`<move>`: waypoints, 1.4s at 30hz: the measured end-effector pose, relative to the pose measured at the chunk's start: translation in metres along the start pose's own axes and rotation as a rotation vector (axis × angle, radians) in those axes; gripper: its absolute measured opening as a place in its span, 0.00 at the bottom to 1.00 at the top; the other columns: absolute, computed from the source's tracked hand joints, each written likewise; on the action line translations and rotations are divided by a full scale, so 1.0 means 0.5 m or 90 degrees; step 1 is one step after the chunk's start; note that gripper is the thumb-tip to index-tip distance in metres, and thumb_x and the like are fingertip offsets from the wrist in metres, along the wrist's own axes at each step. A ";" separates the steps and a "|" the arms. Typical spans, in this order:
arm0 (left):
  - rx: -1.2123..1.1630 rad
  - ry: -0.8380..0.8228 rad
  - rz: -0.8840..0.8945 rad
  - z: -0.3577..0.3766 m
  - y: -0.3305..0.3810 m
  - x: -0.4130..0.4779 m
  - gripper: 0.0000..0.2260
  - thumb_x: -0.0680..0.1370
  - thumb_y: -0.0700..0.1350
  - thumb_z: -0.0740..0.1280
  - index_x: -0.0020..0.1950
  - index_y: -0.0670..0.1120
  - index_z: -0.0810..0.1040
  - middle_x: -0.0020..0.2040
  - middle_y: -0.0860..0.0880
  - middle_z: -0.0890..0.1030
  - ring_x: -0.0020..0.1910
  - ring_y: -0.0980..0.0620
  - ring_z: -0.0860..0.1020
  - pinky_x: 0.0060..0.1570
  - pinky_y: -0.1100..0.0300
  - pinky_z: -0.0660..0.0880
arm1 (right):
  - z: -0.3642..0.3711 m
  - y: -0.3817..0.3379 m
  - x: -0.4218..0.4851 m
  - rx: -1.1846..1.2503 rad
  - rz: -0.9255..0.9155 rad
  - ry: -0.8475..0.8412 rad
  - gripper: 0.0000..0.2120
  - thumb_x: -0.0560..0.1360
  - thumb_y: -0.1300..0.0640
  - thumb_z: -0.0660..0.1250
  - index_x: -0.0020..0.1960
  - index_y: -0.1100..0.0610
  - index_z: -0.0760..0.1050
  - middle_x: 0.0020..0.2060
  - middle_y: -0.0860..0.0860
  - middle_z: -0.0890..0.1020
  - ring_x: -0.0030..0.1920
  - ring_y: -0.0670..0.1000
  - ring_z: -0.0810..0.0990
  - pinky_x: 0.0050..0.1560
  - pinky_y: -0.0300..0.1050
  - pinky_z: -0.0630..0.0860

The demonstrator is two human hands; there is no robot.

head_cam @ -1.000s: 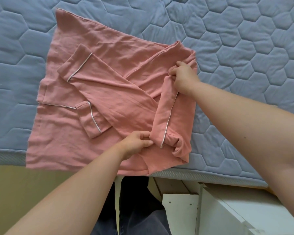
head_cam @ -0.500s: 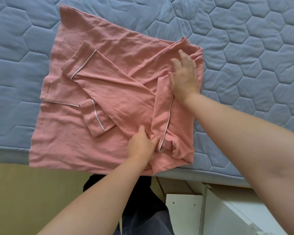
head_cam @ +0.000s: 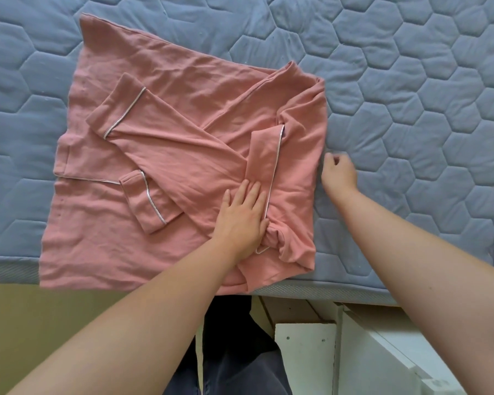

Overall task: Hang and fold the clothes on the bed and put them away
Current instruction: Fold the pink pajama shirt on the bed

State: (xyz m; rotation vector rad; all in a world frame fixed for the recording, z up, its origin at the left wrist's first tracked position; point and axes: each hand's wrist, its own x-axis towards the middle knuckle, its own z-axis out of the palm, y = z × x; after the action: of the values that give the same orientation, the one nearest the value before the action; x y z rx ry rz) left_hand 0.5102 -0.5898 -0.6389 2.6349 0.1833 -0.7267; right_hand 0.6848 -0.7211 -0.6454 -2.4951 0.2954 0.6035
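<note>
While left hand [head_cam: 241, 216] presses pink shirt [head_cam: 166, 81] — right hand [head_cam: 338, 173] curls beside.

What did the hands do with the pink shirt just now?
Both hands let go of the folded flap. The left hand flattened and presses the pink shirt; the right hand slid off it rightward, over the blue mattress. The shirt and crossed sleeves stayed put.
</note>
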 end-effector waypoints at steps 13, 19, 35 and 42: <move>0.152 -0.018 0.237 0.019 -0.018 -0.047 0.27 0.80 0.55 0.43 0.79 0.50 0.48 0.79 0.48 0.44 0.77 0.43 0.41 0.73 0.41 0.44 | 0.021 0.163 -0.216 0.007 0.125 -0.371 0.23 0.63 0.51 0.80 0.52 0.61 0.79 0.42 0.52 0.83 0.42 0.49 0.80 0.40 0.41 0.76; 0.210 -0.114 0.289 0.064 -0.049 -0.088 0.32 0.80 0.57 0.55 0.78 0.52 0.42 0.79 0.50 0.39 0.77 0.46 0.37 0.74 0.43 0.46 | 0.057 0.186 -0.278 0.097 0.127 -0.207 0.24 0.65 0.57 0.78 0.58 0.60 0.76 0.50 0.54 0.81 0.52 0.53 0.79 0.49 0.41 0.74; 0.268 0.033 0.381 0.144 -0.095 -0.029 0.33 0.76 0.62 0.46 0.78 0.53 0.40 0.78 0.47 0.38 0.76 0.43 0.36 0.73 0.44 0.37 | 0.145 0.225 -0.267 0.159 0.116 0.038 0.24 0.65 0.62 0.74 0.60 0.62 0.76 0.53 0.56 0.82 0.54 0.55 0.79 0.55 0.43 0.76; 0.295 0.104 0.410 0.149 -0.094 -0.010 0.32 0.79 0.62 0.49 0.78 0.52 0.41 0.79 0.47 0.41 0.77 0.44 0.39 0.73 0.45 0.38 | 0.158 0.227 -0.279 0.221 0.028 0.112 0.23 0.64 0.61 0.74 0.58 0.59 0.78 0.52 0.55 0.83 0.53 0.53 0.80 0.58 0.48 0.77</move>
State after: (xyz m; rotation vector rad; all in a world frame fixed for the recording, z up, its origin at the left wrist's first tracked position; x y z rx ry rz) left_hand 0.4608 -0.5779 -0.7108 2.9051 -0.8476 -0.3532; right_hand 0.4971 -0.7593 -0.6904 -2.2114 0.4787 0.3177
